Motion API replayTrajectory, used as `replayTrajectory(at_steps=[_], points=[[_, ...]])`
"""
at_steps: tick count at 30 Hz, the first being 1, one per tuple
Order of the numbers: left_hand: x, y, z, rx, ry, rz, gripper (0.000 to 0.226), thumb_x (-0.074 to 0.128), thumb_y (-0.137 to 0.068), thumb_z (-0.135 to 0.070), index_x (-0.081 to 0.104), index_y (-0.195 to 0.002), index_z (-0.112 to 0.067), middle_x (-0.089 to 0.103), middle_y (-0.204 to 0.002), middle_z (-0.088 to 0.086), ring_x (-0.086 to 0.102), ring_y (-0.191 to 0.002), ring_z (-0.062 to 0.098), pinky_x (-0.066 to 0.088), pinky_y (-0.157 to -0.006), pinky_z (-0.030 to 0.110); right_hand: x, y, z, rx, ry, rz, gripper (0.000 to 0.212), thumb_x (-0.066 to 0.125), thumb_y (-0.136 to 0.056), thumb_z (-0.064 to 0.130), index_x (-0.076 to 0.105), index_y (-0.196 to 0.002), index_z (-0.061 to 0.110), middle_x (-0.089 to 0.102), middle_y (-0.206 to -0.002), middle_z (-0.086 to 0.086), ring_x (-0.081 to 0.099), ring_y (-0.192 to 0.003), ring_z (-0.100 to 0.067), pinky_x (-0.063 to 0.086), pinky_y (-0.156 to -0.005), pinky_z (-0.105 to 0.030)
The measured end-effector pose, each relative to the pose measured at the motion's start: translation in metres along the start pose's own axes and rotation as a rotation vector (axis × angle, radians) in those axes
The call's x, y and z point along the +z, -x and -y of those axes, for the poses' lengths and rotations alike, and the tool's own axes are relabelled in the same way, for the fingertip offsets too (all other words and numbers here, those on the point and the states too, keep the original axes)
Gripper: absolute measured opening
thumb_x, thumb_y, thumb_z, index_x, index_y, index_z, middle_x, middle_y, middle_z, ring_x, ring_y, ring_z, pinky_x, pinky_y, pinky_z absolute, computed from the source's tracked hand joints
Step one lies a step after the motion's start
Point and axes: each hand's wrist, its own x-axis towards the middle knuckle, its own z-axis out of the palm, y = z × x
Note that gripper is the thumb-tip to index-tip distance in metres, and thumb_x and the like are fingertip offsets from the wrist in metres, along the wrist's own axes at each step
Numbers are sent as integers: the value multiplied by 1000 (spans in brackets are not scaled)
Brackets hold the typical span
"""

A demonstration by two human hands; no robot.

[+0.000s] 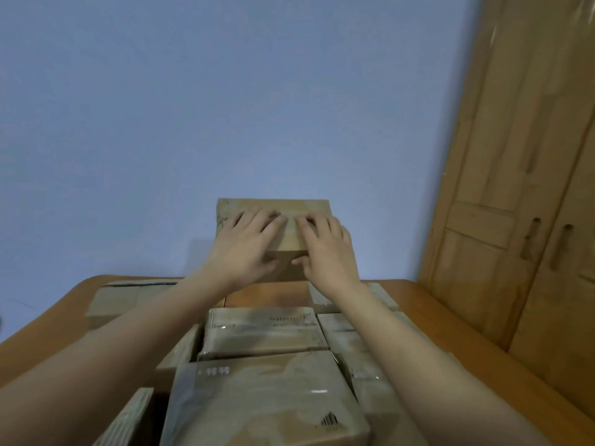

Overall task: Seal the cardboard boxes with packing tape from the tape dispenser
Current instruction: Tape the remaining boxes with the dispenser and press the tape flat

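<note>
Dim, bluish light is filling the room, casting a faint shadow on the wall (206, 249). Everything is looking soft and slightly blurred, and the wardrobe (528, 175) is bowing at the right edge.

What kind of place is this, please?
Probably a room in a home, not a warehouse: a plain blue wall, wooden cabinet doors, and small cardboard boxes on a wooden table.
</note>
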Motion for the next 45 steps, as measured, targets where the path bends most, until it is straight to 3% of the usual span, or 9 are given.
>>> replayTrajectory(at_steps=[3,8,16,24,29,33,36,39,45], points=[[-35,18,-17,25,-52,-97,79,82,-58,-41,57,-126,-9,60,-119,9,57,-106,32,38,-92,41,-39,16,9,-15,-7,-78,72,87,-57,24,59,-121,9,57,-117,-8,38,-107,-22,44,-90,-43],[-96,74,-45,9,-72,-145,78,74,-66,-53,54,-127,-8,58,-122,8,54,-112,30,36,-99,46,-106,70,25,-52,-34,-131,69,84,-65,29,57,-124,9,55,-117,-8,38,-105,-23,43,-88,-43],[-161,159,-86,50,28,-232,66,58,-76,-49,54,-129,-10,59,-121,8,46,-111,29,36,-89,42,-186,145,67,-15,-140,-49,72,71,-68,40,54,-132,13,54,-120,-3,39,-109,-22,34,-91,-37],[-224,240,-123,-1,200,-129,62,64,-78,-51,60,-128,-16,61,-121,5,54,-107,32,41,-85,44,-247,214,112,58,-431,-66,68,80,-58,37,66,-121,19,60,-113,5,47,-106,-21,44,-90,-47],[-226,295,-132,-79,263,-59,59,62,-73,-52,65,-123,-19,63,-119,2,53,-107,29,41,-87,43,-241,261,142,116,-557,51,61,73,-65,47,65,-121,24,60,-118,10,48,-113,-17,43,-94,-43],[-202,334,-134,-198,366,94,61,61,-68,-57,69,-117,-20,65,-116,-2,51,-107,22,36,-89,34,-207,293,162,184,-626,182,61,78,-60,41,67,-118,26,57,-120,18,41,-115,1,38,-100,-29],[-189,340,-137,-246,413,175,62,59,-70,-58,68,-119,-22,65,-120,-4,51,-111,19,33,-96,32,-189,302,159,239,-668,245,61,76,-62,42,65,-121,30,52,-122,27,34,-119,12,27,-105,-14],[-184,333,-134,-251,441,196,61,58,-69,-60,67,-119,-27,63,-122,-9,48,-114,14,28,-99,29,-181,304,154,250,-670,255,59,66,-69,54,59,-125,35,51,-127,28,36,-124,7,20,-106,-7],[-175,326,-120,-201,446,267,59,56,-72,-60,65,-121,-28,62,-122,-13,48,-115,11,28,-101,27,-169,303,154,235,-641,212,57,63,-76,55,62,-126,28,55,-130,16,39,-127,-4,22,-108,-10]])
